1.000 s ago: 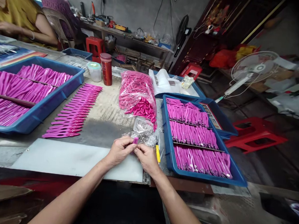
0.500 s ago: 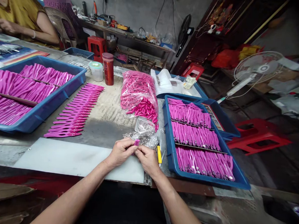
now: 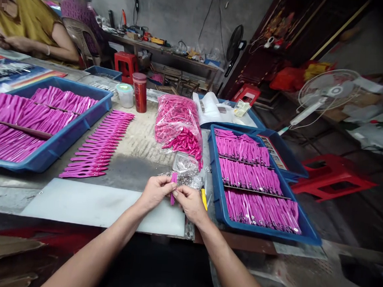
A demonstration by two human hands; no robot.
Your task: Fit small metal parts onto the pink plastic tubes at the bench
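Note:
My left hand (image 3: 155, 191) and my right hand (image 3: 190, 202) meet over the front of the table, both pinched on one slim magenta plastic piece (image 3: 173, 189) held upright between the fingertips. Just behind them lies a heap of small shiny metal parts (image 3: 186, 174) in clear plastic. A row of the same magenta pieces (image 3: 96, 147) is laid out on the table to the left. A yellow-handled tool (image 3: 204, 198) lies beside my right hand.
Blue trays of magenta pieces stand at left (image 3: 56, 145) and right (image 3: 220, 206). A clear bag of pink parts (image 3: 179, 123), a red flask (image 3: 139, 91) and a white tub (image 3: 125, 94) stand behind. Two people sit at far left. Red stools and fans stand at right.
The magenta piece now shows longer and more upright between my fingertips. My hands stay in the same spot; the view has shifted slightly.

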